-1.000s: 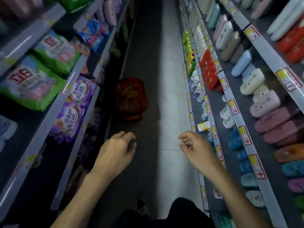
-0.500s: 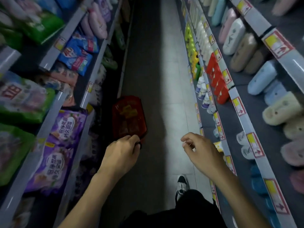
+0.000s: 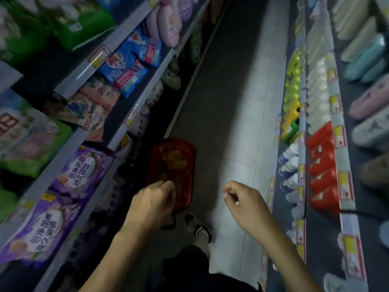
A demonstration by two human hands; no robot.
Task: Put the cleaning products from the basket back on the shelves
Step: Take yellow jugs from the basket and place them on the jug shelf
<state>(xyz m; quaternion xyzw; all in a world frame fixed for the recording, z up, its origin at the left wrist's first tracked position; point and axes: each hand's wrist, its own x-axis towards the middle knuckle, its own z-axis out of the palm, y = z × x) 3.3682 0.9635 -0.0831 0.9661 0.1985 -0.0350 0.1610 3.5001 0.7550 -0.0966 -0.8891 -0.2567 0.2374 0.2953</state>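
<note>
One red basket (image 3: pixel 190 171) on floor, several yellow packs (image 3: pixel 174 160) inside, left grip (image 3: pixel 151 205) and right grip (image 3: pixel 246 205) loosely curled, empty

The purple bags (image 3: pixel 81 171) on the left shelves (image 3: pixel 67 144) are carrying white panels of Chinese characters, the lower line reading 持久留香 and the upper seeming to begin 倍净. The green bag (image 3: pixel 27 135) is showing large red characters and the shelf-edge tags (image 3: pixel 345 186) are showing print, all too blurred to read.
</note>
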